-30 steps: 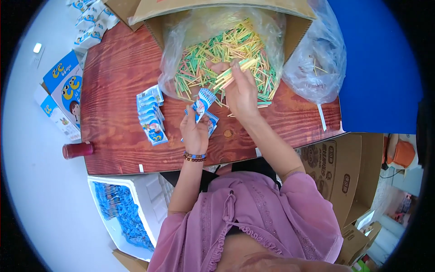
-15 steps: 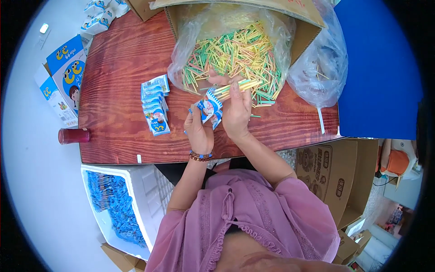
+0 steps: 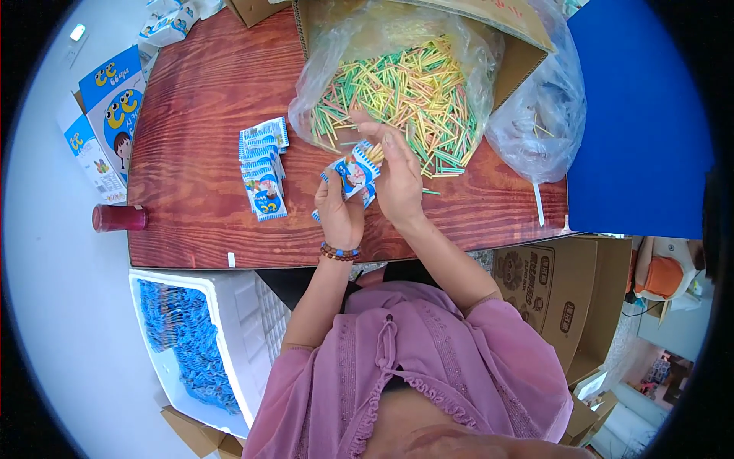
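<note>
Red-brown wood grain fills my view: the table (image 3: 199,130). Near its front edge my left hand (image 3: 340,214) grips a small blue-and-white packet (image 3: 353,172) upright. My right hand (image 3: 397,180) pinches a few yellow sticks (image 3: 375,153), their ends touching the packet's top. Behind both hands, at the table's far side, a clear bag of green and yellow sticks (image 3: 405,92) lies open in a cardboard box (image 3: 520,65). A row of matching packets (image 3: 262,164) lies on the table left of my hands.

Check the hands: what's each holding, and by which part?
Left hand grips a small blue-and-white packet by its lower end. Right hand pinches a few yellow sticks near their ends, at the packet's top.
</note>
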Tool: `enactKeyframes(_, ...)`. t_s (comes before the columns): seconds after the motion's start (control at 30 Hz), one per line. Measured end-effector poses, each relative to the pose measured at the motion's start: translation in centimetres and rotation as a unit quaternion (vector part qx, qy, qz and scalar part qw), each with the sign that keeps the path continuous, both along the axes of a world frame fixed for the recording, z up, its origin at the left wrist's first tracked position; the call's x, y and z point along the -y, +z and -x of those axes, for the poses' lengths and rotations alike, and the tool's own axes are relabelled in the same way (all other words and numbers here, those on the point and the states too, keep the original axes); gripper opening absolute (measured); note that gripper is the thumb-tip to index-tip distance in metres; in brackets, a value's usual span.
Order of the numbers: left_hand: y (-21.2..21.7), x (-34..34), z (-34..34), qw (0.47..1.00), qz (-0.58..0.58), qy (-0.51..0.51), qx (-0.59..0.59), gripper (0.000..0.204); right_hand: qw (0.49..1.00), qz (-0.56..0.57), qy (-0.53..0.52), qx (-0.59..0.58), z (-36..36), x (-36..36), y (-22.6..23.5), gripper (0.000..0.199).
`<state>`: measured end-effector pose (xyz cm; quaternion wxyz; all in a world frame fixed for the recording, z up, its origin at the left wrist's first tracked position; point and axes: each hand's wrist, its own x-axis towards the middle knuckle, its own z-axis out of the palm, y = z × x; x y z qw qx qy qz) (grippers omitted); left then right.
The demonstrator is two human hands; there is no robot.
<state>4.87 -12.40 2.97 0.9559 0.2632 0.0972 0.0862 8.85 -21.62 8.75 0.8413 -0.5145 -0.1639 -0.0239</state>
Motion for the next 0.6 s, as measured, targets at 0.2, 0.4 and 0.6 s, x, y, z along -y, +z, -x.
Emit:
enactKeyframes(0.2, 0.0, -0.7, -0.6, 0.998, 0.055, -0.006, -0.009, 0.031, 0.974, 0.215, 0.002, 0.073, 0.5, 0.6, -0.4, 0.044)
enactKeyframes(0.4, -0.9, -1.4, -0.4, 0.998, 0.057, 0.001, 0.010, 0.033, 0.989, 0.148, -0.020, -0.013, -1.0, 4.7, 0.0, 0.043)
enactKeyframes(0.6, -1.1, -1.5, -0.1, 0.999, 0.040, 0.005, 0.029, 0.031, 0.952, 0.299, 0.054, 0.026, 0.5, 2.3, -0.4, 0.024)
